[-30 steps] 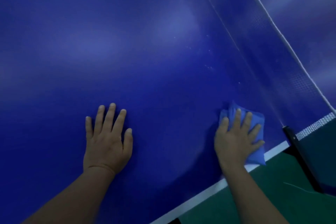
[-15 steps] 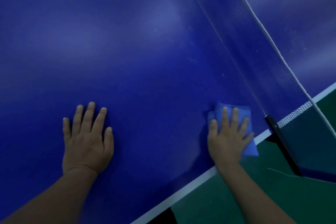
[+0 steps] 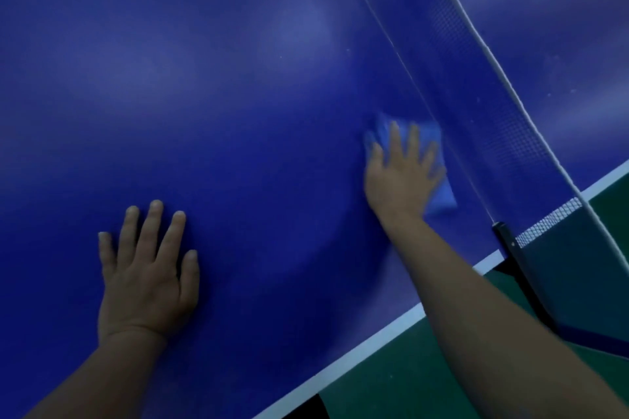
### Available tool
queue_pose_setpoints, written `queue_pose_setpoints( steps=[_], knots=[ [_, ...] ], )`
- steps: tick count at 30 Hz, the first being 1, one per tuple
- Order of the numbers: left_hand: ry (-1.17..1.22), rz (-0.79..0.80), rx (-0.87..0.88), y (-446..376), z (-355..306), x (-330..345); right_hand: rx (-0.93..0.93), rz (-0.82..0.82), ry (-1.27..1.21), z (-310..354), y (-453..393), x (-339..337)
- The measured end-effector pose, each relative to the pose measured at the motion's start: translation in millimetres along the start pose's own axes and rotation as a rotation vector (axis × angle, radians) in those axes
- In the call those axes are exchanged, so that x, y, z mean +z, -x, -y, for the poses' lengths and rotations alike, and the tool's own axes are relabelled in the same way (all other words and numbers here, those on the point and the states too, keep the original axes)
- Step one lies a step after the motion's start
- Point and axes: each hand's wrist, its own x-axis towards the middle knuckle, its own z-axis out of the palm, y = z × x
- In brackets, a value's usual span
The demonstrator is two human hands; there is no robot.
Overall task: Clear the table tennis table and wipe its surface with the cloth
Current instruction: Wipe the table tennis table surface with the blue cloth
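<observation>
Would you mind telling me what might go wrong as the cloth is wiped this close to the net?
1. The right hand presses the blue cloth right beside the net; another stroke could snag the mesh.
2. Near the black net post, the knuckles might knock it.
3. The left hand lies flat on the table and may smudge it.

A net (image 3: 490,102) with a white top band crosses the counter's right side; its black post (image 3: 514,255) clamps the near edge above green floor (image 3: 391,384).

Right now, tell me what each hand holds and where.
Neither grips anything. The right hand presses flat on top of the blue cloth; the left hand rests flat on the table tennis table.
</observation>
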Motion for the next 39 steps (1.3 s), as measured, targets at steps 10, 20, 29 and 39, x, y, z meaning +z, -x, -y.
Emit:
queue_pose_setpoints(
  steps=[10, 20, 29, 39],
  knots=[
    [-0.032, 0.065, -0.018, -2, 0, -3, -0.152, 0.096, 0.052, 31, 15, 8],
    [-0.020, 0.060, -0.024, 1, -3, -5, 0.168, 0.035, 0.078, -103, 106, -15],
    [-0.008, 0.021, -0.014, 1, -3, -3, 0.025, -0.017, 0.090, -93, 29, -18],
    [0.006, 0.019, -0.009, 2, -4, -6, 0.128, -0.229, 0.146, -193, 120, -51]
  ],
)
